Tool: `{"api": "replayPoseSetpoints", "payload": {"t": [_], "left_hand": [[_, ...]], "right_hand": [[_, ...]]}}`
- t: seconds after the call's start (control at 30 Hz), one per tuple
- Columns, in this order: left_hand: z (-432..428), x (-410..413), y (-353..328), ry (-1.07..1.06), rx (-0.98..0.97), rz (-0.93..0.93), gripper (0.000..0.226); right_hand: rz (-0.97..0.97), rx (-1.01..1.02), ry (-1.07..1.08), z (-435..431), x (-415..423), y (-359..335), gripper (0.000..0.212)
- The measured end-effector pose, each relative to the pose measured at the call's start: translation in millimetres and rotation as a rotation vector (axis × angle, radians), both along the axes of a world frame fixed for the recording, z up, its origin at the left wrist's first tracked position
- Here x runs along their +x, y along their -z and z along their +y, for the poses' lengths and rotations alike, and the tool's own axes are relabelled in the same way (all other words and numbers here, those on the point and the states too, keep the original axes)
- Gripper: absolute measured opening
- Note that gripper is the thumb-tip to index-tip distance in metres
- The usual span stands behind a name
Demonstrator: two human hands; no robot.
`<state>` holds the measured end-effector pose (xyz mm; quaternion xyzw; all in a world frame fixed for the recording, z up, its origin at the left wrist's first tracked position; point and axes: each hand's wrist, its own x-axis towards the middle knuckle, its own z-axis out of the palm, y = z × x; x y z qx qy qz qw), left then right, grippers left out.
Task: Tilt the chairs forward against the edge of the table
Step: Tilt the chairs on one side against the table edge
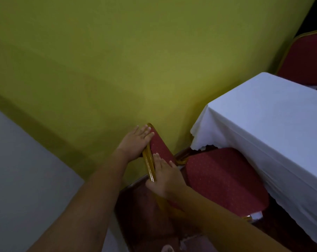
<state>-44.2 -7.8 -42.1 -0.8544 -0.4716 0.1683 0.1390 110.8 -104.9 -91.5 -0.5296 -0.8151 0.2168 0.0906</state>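
Observation:
A red padded chair with a gold metal frame stands at the near end of the table, its seat (225,179) partly under the white tablecloth (274,115). Its backrest (160,148) rises just below me. My left hand (135,140) grips the top of the backrest from the wall side, fingers laid over the upper edge. My right hand (165,177) holds the gold frame lower down, fingers resting on the red padding. A second red chair (306,59) stands at the table's far end.
A yellow-green wall (117,60) runs close along the left of the chair and table. Dark tiled floor (146,215) lies below the chair, and a pale wall section (26,170) fills the lower left.

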Motion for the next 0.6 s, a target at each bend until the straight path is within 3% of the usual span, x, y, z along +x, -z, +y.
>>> {"api": "replayPoseSetpoints", "payload": {"t": [0.33,0.6], "left_hand": [[-67.1,82.6,7.1,0.044,-0.068,-0.281,0.085],[-96.6,157.3,14.4,0.063,-0.106,-0.398,0.087]], "right_hand": [[-0.129,0.193,0.004,-70.5,105.4,-7.9,0.079],[-0.085,0.16,0.303,-114.6,167.1,-10.1,0.066]]}}
